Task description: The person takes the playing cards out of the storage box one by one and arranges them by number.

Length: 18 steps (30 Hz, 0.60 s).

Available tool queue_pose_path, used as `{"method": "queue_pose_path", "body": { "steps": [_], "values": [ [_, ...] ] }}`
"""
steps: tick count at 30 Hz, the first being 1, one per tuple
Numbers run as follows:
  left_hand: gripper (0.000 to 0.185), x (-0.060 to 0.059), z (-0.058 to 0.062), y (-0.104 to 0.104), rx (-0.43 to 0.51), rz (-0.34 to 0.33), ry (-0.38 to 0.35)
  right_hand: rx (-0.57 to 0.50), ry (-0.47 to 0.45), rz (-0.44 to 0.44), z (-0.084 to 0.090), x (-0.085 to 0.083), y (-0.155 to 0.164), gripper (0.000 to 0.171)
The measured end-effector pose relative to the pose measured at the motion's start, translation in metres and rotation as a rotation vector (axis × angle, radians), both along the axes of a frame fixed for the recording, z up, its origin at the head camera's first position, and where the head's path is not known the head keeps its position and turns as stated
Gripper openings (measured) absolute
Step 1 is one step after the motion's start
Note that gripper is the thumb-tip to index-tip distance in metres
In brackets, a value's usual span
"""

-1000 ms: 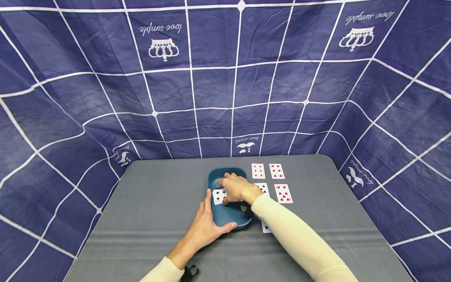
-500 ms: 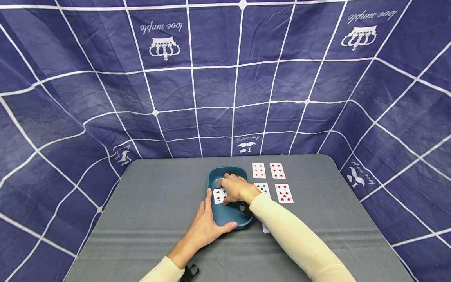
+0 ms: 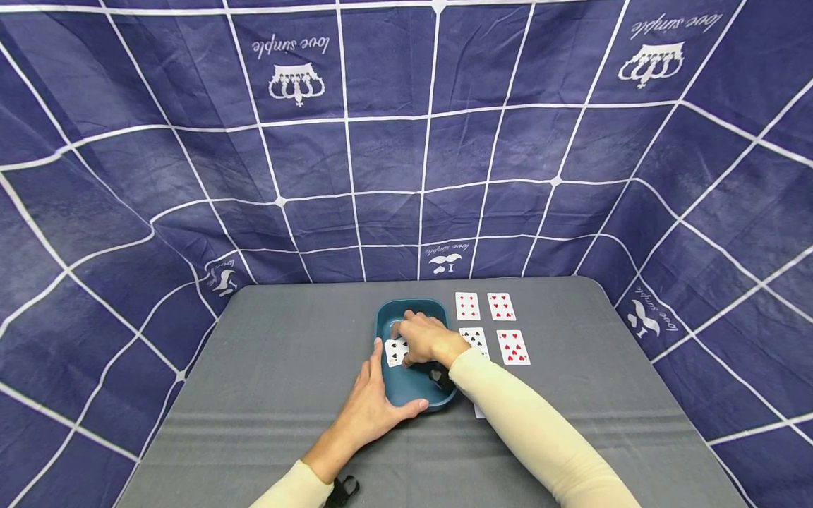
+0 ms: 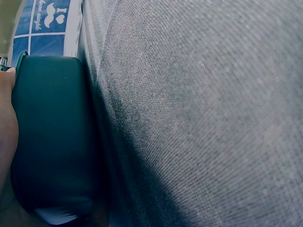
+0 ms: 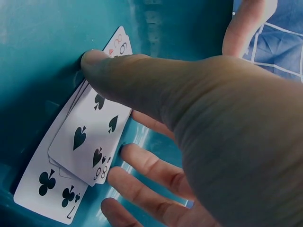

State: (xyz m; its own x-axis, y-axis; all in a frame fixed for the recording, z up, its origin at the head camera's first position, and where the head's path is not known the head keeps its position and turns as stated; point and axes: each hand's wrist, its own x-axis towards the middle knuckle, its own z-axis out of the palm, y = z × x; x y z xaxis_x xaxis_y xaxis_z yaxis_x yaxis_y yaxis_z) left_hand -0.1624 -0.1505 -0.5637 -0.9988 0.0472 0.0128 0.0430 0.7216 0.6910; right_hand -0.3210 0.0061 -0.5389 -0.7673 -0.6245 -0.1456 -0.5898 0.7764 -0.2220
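A blue-green plastic tray point(image 3: 406, 389) stands on the grey table. My left hand point(image 3: 370, 409) grips its near left corner, the thumb over the near rim and fingers along the left side. In the left wrist view the outer wall of the tray point(image 4: 52, 123) fills the left side. My right hand point(image 3: 428, 339) is inside the tray, holding a small stack of playing cards point(image 5: 90, 137) between the thumb and fingers. A spade card lies on top, and a seven of clubs point(image 5: 45, 187) sticks out underneath. The hand hides part of the stack.
To the tray's right lie face-up cards: a diamond card point(image 3: 467, 306), two heart cards point(image 3: 502, 307) and a black-suited card point(image 3: 473, 340) partly behind the right wrist. Another card point(image 3: 479, 411) shows only a corner beneath the sleeve. Blue cloth point(image 3: 381, 155) surrounds the table.
Both hands, the tray and the cards stay in place. Only the head view shifts very slightly.
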Motion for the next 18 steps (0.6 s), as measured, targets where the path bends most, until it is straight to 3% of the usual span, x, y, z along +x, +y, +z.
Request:
{"method": "queue_pose_path", "body": {
  "steps": [4, 18],
  "values": [
    [0.154, 0.000, 0.000, 0.000, 0.002, -0.004, -0.003, -0.007, 0.001, 0.011, 0.003, 0.001, 0.001, 0.063],
    [0.154, 0.000, 0.001, 0.001, 0.000, -0.007, -0.007, -0.006, 0.038, 0.026, -0.018, -0.010, 0.001, 0.058]
  ]
}}
